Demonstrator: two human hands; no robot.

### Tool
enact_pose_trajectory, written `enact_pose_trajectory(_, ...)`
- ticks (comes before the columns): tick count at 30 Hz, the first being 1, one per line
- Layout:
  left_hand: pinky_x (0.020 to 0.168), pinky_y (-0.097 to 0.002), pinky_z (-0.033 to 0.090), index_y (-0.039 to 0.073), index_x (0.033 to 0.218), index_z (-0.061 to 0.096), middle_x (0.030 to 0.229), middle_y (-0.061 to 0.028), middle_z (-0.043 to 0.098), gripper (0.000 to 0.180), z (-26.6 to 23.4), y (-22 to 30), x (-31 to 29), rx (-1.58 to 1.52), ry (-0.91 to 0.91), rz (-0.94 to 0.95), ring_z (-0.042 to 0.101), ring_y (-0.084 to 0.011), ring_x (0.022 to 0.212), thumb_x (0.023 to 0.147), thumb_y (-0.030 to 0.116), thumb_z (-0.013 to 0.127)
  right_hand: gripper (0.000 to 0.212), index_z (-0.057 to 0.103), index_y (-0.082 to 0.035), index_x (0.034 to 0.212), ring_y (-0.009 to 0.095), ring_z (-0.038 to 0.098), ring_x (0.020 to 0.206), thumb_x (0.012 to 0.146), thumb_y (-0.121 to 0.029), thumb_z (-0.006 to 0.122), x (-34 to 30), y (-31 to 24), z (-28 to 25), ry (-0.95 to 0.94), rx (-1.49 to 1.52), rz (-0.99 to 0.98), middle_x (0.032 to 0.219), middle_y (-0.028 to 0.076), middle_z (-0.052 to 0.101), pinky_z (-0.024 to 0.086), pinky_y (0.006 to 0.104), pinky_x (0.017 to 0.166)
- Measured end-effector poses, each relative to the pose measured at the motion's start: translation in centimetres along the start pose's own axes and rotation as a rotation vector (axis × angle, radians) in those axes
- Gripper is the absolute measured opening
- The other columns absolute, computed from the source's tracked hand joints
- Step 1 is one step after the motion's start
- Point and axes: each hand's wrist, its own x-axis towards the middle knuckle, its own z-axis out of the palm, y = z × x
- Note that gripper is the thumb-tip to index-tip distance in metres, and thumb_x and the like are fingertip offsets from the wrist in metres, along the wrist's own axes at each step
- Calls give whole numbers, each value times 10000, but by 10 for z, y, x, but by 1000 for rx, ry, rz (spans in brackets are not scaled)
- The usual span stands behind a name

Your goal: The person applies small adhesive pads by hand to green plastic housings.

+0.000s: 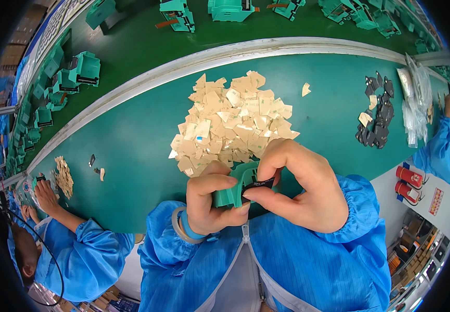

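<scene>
Fingers of my right hand (316, 193): thumb and forefinger clamped on small black flat tapered piece (259, 184). Piece lies between those fingertips, overlapping right side of green moulded-plastic housing (227, 196); touching or just clear, cannot tell. Piece's long axis slants, lower left to upper right. Right hand nearer piece. My left hand (203, 202) grips housing from left, thumb and fingers around it. Both parts sit on my side of cream angular paper-like scraps (235, 122), heaped.

head fisheye | from the person's head, facing down | hands (313, 195) close below | outer edges seemingly stretched
</scene>
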Motion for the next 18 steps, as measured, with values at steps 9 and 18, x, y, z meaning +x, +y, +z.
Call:
enact_pose_trajectory(9, 571, -301, 397, 67, 1078, 475, 828, -116, 532, 538, -2, 2, -5, -20, 1, -20, 508, -189, 681, 650, 125, 796, 217, 510, -35, 871, 148, 525, 669, 728, 23, 662, -2, -2, -3, -50, -8, -2, 778, 58, 528, 432, 261, 587)
enact_pose_trajectory(18, 571, -304, 411, 72, 1081, 505, 831, -119, 541, 535, 0, 1, -6, -30, 20, -8, 516, -196, 688, 640, 129, 802, 238, 502, -42, 872, 168, 522, 674, 715, 27, 665, -2, -2, -2, -44, -25, -14, 793, 65, 525, 425, 279, 589)
